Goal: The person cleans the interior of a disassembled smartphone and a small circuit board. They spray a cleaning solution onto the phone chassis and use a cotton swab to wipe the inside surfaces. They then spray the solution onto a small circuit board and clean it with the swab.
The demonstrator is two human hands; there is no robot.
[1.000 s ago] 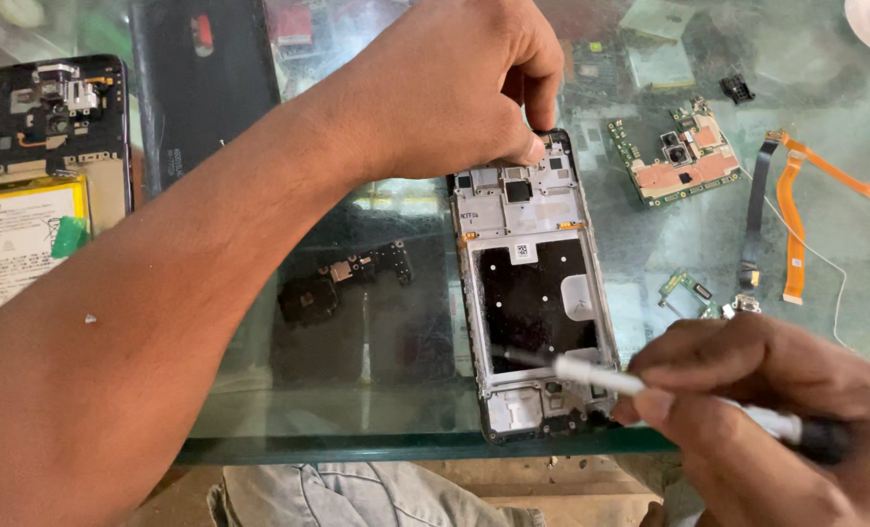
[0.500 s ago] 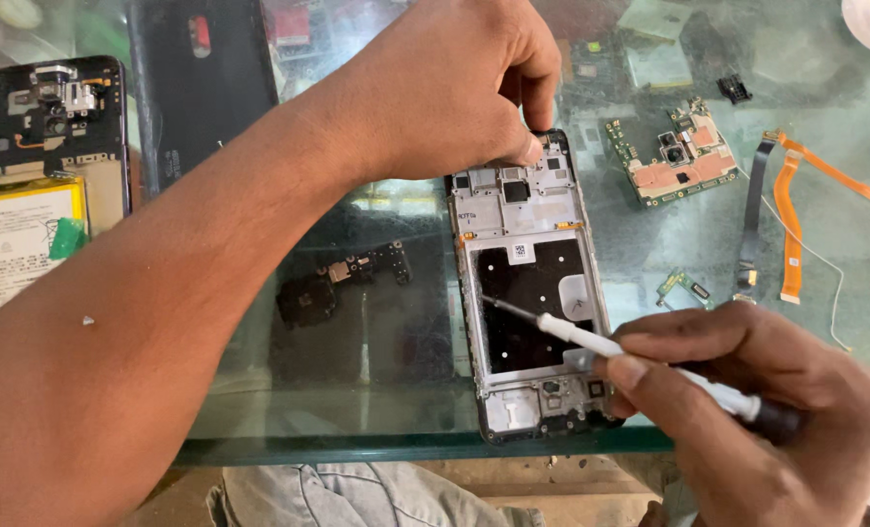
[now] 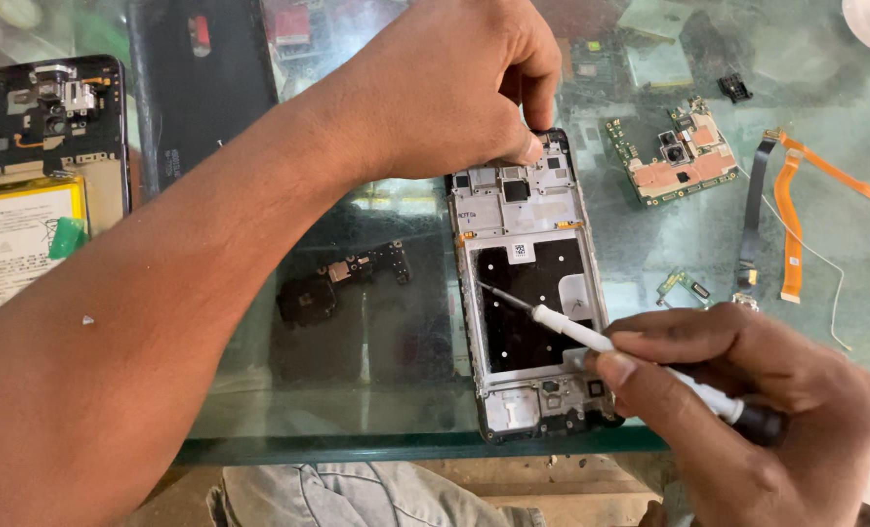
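An opened phone frame lies face down on the glass table, its metal midplate and black battery bay showing. My left hand reaches across from the left and pins the frame's top end with thumb and fingers. My right hand grips a thin white-handled screwdriver. The tool's metal tip touches the left inner edge of the battery bay.
A small black board lies left of the frame. A second opened phone with a battery sits at far left, beside a dark back cover. A motherboard, orange flex cables and small parts lie at right.
My right hand has shifted up and left along the frame, and the screwdriver tip has gone from the lower end to the bay's left edge. My left hand has stayed put.
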